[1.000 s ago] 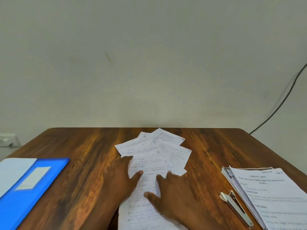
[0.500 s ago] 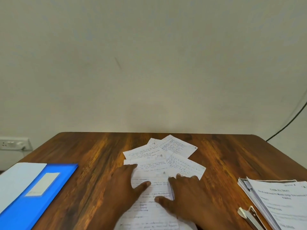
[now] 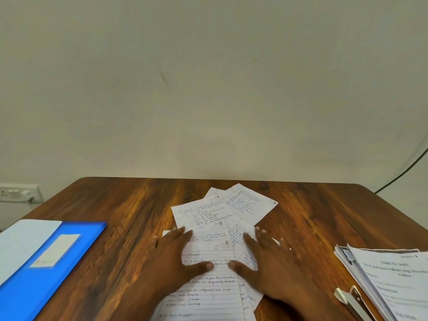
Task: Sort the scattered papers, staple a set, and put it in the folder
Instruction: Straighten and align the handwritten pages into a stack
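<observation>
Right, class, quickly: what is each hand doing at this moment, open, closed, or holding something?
Left hand: open, fingers flat, pressing on the scattered white handwritten lined papers.
Right hand: open, fingers spread, pressing on the same papers.

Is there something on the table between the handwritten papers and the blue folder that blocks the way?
Nothing visible does. Both hands, left hand and right hand, lie flat on the handwritten papers. Between these and the blue folder at the left, only bare wooden table shows.
</observation>
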